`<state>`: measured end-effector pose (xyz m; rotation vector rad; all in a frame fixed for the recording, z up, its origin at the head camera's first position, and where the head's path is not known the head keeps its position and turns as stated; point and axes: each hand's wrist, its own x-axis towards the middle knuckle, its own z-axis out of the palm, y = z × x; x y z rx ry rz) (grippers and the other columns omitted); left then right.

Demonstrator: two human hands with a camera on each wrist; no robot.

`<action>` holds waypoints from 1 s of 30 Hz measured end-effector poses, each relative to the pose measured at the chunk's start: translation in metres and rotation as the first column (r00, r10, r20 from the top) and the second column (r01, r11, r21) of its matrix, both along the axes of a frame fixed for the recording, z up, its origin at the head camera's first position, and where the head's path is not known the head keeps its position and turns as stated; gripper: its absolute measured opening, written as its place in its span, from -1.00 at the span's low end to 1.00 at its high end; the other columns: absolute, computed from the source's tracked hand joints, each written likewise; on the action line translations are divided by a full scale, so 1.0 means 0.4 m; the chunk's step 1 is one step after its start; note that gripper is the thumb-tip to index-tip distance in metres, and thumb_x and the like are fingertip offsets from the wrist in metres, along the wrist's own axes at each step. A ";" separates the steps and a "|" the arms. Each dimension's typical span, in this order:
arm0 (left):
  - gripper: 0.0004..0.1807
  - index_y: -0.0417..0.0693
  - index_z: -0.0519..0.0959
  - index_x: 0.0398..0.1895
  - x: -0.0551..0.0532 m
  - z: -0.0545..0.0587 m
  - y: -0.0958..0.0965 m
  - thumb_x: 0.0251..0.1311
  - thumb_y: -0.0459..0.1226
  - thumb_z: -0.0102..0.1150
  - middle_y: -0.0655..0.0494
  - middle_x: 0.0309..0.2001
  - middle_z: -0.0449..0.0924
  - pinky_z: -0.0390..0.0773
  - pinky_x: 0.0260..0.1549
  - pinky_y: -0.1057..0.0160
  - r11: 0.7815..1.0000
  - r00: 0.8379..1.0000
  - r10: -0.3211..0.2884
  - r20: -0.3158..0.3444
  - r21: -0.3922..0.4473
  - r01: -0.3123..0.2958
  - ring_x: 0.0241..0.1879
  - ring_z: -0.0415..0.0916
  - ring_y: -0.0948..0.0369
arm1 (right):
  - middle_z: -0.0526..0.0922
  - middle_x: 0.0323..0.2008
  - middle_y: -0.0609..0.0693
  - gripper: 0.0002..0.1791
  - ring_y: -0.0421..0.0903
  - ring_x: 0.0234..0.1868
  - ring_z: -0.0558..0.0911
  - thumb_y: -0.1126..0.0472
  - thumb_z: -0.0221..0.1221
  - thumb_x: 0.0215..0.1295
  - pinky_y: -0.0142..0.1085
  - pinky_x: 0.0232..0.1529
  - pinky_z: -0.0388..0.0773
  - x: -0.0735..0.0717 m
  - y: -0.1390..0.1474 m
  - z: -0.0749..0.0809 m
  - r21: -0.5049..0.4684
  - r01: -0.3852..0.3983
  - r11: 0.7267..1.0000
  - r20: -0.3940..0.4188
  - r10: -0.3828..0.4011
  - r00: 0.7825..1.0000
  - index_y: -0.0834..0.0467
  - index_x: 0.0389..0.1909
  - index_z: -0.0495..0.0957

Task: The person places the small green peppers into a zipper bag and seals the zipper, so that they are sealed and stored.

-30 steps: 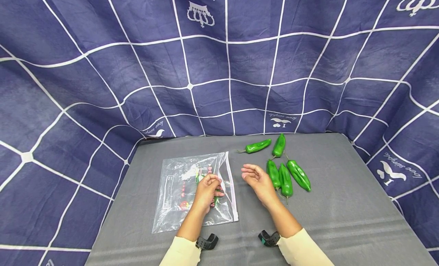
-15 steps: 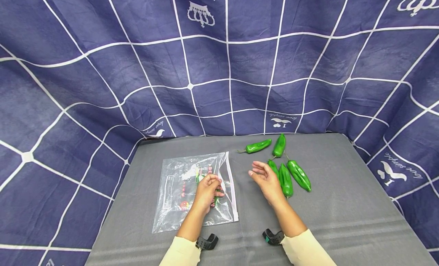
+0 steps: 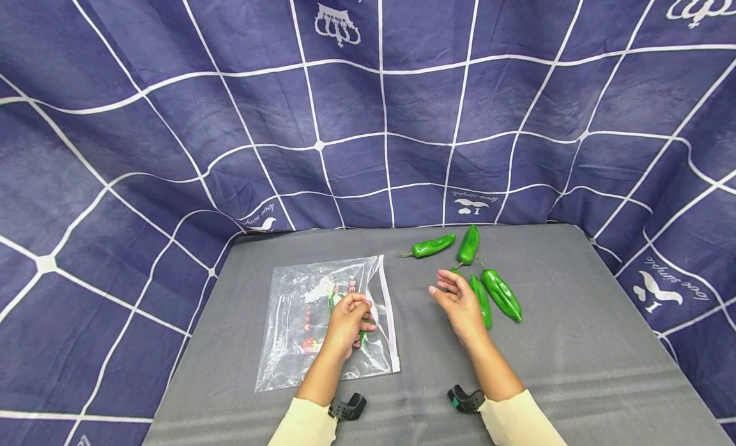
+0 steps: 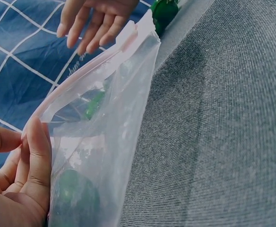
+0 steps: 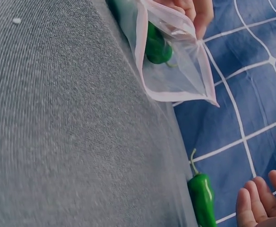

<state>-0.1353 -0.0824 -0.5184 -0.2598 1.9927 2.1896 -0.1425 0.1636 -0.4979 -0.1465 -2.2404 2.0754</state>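
A clear zip-top plastic bag [image 3: 296, 280] with printed pictures lies on the left of the grey table, its mouth facing right. My left hand [image 3: 347, 321] pinches the upper edge of that mouth between thumb and fingers and holds it lifted. Inside the bag lies a green pepper [image 5: 157, 47], visible through the opening in the right wrist view. My right hand [image 3: 464, 305] holds nothing; its fingers are loosely bent. It hovers over the nearer green peppers, covering most of one and part of another pepper [image 3: 482, 299].
To the right of that hand is another green pepper [image 3: 501, 294]. Further back lie an upright-pointing pepper [image 3: 469, 245] and a slanted pepper [image 3: 433, 245]. A blue curtain [image 3: 356, 114] with white lines surrounds the grey cloth-covered table [image 3: 575, 369] at the back and sides.
My right hand has moved right, away from the bag, and now overlaps the nearer peppers. The left hand stays at the bag's mouth.
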 end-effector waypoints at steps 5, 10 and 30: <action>-0.81 -0.22 0.47 -0.10 0.001 0.000 0.001 0.28 -0.32 0.14 0.15 -0.43 0.56 0.36 -0.83 0.42 1.000 1.000 0.005 0.004 0.003 -0.005 -0.66 0.58 0.28 | 0.43 0.38 0.21 -0.36 0.15 0.31 0.48 0.14 0.32 0.34 -0.64 -0.04 0.49 0.008 0.017 0.005 0.053 0.013 0.999 0.026 -0.014 1.000 0.13 0.39 0.36; -0.83 -0.26 0.47 -0.11 0.000 -0.002 0.003 0.28 -0.37 0.13 0.12 -0.41 0.56 0.64 -0.65 0.37 1.000 1.000 0.011 -0.017 0.023 -0.010 -0.62 0.57 0.28 | 0.40 0.38 0.16 -0.35 0.10 0.36 0.44 0.13 0.31 0.34 -0.41 0.20 0.45 0.008 0.033 0.001 0.084 0.048 0.995 0.004 -0.048 0.999 0.13 0.40 0.34; -0.83 -0.28 0.46 -0.11 0.000 -0.005 0.003 0.28 -0.38 0.12 0.16 -0.45 0.53 0.64 -0.64 0.39 0.999 0.999 0.009 -0.031 0.035 -0.008 -0.62 0.56 0.29 | 0.43 0.29 0.22 -0.34 0.12 0.35 0.43 0.18 0.36 0.27 0.04 0.41 0.37 0.005 0.053 -0.035 0.300 0.185 0.936 -0.095 -0.164 0.982 0.14 0.37 0.39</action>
